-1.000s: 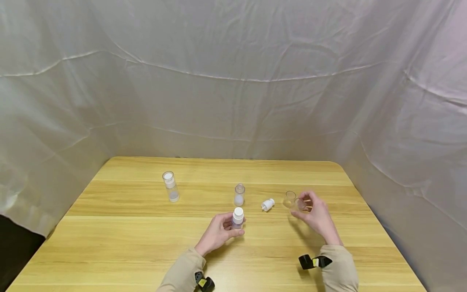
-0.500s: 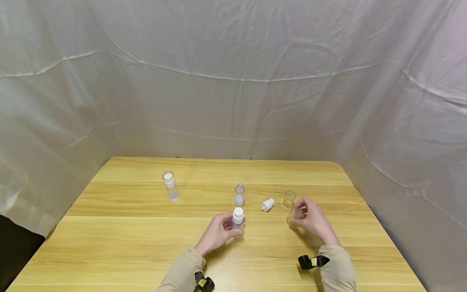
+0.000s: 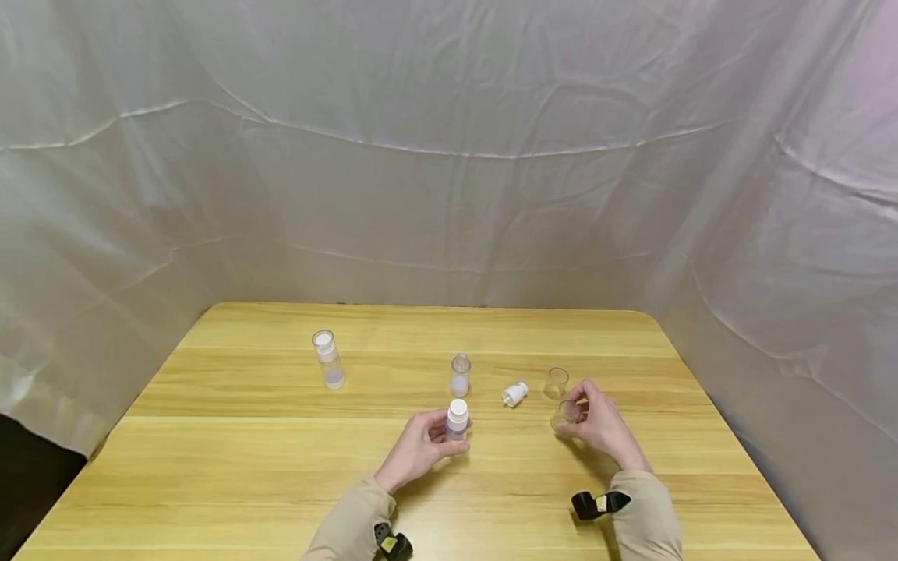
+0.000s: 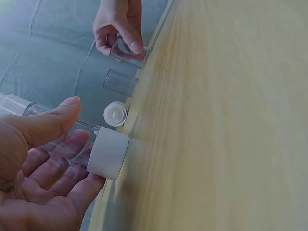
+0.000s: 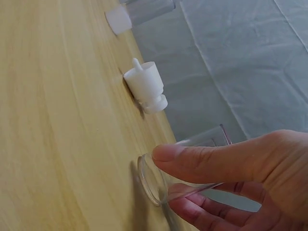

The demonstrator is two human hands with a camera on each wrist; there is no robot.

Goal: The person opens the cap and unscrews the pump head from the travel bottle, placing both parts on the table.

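My left hand [image 3: 421,446] grips a small clear bottle with a white pump top [image 3: 457,415], upright at the table's middle. In the left wrist view its white base [image 4: 108,153] shows just at the wood, fingers around the clear body. On the right, my right hand [image 3: 605,427] pinches a clear cap [image 3: 565,414] between thumb and fingers. The right wrist view shows the cap's round rim [image 5: 144,182] right at the tabletop. A second clear cap [image 3: 556,383] stands just behind it. Between the hands, a white pump head [image 3: 515,393] lies on its side.
Behind the held bottle stands an open clear bottle [image 3: 460,375] with a white base. Farther left is an assembled bottle [image 3: 328,358] with its clear cap on. The wooden table [image 3: 231,467] has grey sheeting [image 3: 449,218] hung around its back and sides.
My right hand has brought the clear cap toward me and down to the table, away from the second cap. The left hand and its bottle stay where they were.
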